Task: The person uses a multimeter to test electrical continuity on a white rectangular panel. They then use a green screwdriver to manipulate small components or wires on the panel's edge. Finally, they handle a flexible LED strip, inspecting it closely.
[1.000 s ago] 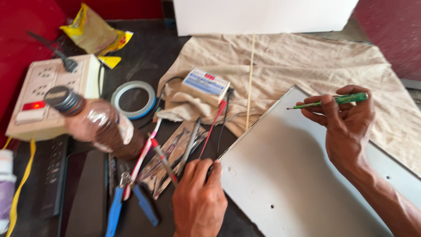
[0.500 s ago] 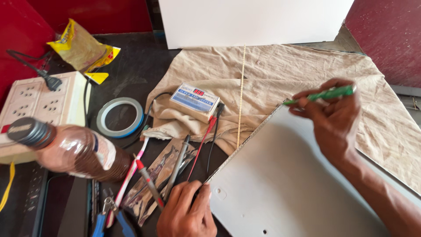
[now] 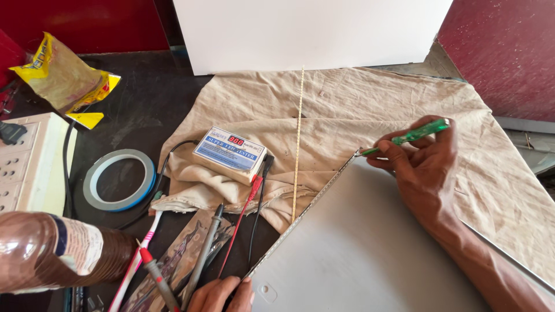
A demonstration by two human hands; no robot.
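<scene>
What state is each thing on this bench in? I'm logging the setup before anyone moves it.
Right hand: gripping a green screwdriver, tip at the metal panel's corner.
Left hand: resting at the panel's near edge.
Tester box: display lit, leads plugged in.
Thin strip: lying straight on the cloth.
Tape roll: lying flat.
Brown bottle: on its side.

Tester box (image 3: 230,154) on cloth (image 3: 370,110), tape roll (image 3: 118,179) to its left
</scene>
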